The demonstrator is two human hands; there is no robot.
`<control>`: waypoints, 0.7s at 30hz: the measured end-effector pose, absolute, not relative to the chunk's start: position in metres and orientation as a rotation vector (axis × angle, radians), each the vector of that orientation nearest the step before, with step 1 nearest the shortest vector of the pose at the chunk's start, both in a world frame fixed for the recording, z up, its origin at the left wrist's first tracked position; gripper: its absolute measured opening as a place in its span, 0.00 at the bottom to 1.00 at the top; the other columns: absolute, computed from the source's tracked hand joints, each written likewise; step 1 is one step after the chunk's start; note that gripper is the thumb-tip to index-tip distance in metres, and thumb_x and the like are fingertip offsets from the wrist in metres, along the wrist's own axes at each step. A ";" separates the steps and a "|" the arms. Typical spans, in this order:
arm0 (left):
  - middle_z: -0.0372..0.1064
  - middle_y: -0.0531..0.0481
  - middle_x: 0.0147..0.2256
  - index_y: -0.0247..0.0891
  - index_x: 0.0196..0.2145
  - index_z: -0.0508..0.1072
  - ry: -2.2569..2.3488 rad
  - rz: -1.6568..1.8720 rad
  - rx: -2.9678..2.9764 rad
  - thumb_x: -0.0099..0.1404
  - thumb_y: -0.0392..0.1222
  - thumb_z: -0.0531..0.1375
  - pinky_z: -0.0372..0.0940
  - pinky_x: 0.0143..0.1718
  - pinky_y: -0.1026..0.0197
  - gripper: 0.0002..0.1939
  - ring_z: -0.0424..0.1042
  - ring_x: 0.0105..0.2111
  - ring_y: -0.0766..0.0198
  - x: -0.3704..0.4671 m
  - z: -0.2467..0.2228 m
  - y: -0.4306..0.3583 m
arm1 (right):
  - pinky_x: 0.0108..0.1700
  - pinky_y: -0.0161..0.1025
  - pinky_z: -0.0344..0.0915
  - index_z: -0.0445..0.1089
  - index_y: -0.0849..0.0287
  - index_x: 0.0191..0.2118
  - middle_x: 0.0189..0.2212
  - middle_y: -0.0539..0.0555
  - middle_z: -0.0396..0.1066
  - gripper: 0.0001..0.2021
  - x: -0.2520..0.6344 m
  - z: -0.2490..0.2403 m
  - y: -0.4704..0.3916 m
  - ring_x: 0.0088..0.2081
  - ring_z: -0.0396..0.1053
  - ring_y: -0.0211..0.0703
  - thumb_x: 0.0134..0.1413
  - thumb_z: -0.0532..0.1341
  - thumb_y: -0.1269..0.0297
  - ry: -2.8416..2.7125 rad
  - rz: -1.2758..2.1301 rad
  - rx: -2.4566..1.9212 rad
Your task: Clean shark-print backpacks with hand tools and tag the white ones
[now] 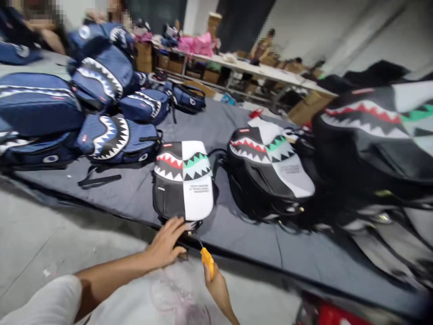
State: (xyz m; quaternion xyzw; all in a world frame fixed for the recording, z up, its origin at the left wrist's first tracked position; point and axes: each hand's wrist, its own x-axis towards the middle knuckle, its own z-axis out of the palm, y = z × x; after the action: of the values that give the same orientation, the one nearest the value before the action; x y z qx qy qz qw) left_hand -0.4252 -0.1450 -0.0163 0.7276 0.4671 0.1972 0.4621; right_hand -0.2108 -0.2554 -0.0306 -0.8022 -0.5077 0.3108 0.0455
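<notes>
A small backpack (171, 198), half dark grey and half white with a red, white and green shark-mouth print, lies face up near the front edge of the table. On its near end rests my left hand (165, 243), fingers stretched out and thumb apart. My right hand (216, 286) is closed around a yellow-handled tool (207, 262) with a thin shaft. The shaft points up at the backpack's near edge, just right of my left fingertips. Whether its tip touches the backpack, I cannot tell.
A grey cloth covers the table (250, 243). Several blue shark-mouth backpacks (104, 76) are heaped to the left. Larger black-and-white ones (270, 167) stand to the right. Behind are a long bench (237, 63), cardboard boxes (311, 106) and people. A red object (341, 313) is at the bottom right.
</notes>
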 end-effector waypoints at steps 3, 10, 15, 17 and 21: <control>0.42 0.41 0.70 0.47 0.68 0.54 1.143 0.379 2.419 0.55 0.40 0.69 0.40 0.67 0.34 0.47 0.40 0.70 0.41 -0.433 -0.026 -0.103 | 0.42 0.40 0.72 0.70 0.56 0.50 0.40 0.59 0.79 0.22 -0.203 -0.039 -0.271 0.45 0.78 0.53 0.66 0.41 0.57 -1.295 1.058 -2.426; 0.59 0.37 0.64 0.42 0.59 0.69 1.067 0.709 2.133 0.55 0.48 0.68 0.45 0.66 0.42 0.34 0.53 0.66 0.40 -0.407 -0.031 -0.019 | 0.30 0.38 0.68 0.67 0.58 0.39 0.22 0.53 0.70 0.21 -0.208 -0.030 -0.276 0.26 0.72 0.46 0.64 0.44 0.48 -1.045 1.086 -2.153; 0.75 0.38 0.33 0.39 0.38 0.77 1.194 0.905 2.013 0.62 0.54 0.60 0.61 0.50 0.51 0.16 0.72 0.43 0.47 -0.388 0.008 0.022 | 0.23 0.35 0.62 0.64 0.58 0.36 0.18 0.45 0.58 0.26 -0.219 -0.008 -0.246 0.19 0.60 0.38 0.62 0.44 0.38 -0.751 1.034 -1.918; 0.71 0.44 0.27 0.39 0.37 0.76 1.300 1.020 2.017 0.66 0.55 0.56 0.60 0.43 0.56 0.17 0.71 0.36 0.52 -0.392 0.038 0.038 | 0.22 0.35 0.60 0.65 0.60 0.40 0.17 0.44 0.58 0.29 -0.213 0.000 -0.238 0.18 0.59 0.38 0.61 0.44 0.36 -0.716 0.998 -1.912; 0.63 0.53 0.20 0.38 0.29 0.73 1.234 1.287 2.225 0.67 0.56 0.57 0.51 0.29 0.63 0.19 0.63 0.23 0.64 -0.394 0.086 0.040 | 0.28 0.37 0.64 0.68 0.63 0.47 0.24 0.54 0.70 0.29 -0.192 0.015 -0.201 0.27 0.70 0.45 0.65 0.44 0.42 -0.989 0.957 -2.054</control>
State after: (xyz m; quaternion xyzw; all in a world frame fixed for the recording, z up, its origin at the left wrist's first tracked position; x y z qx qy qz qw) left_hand -0.3940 0.0399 0.0858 0.7721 0.4284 0.4467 0.1446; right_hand -0.1923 -0.2011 0.0154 -0.7847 -0.3778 0.3656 0.3285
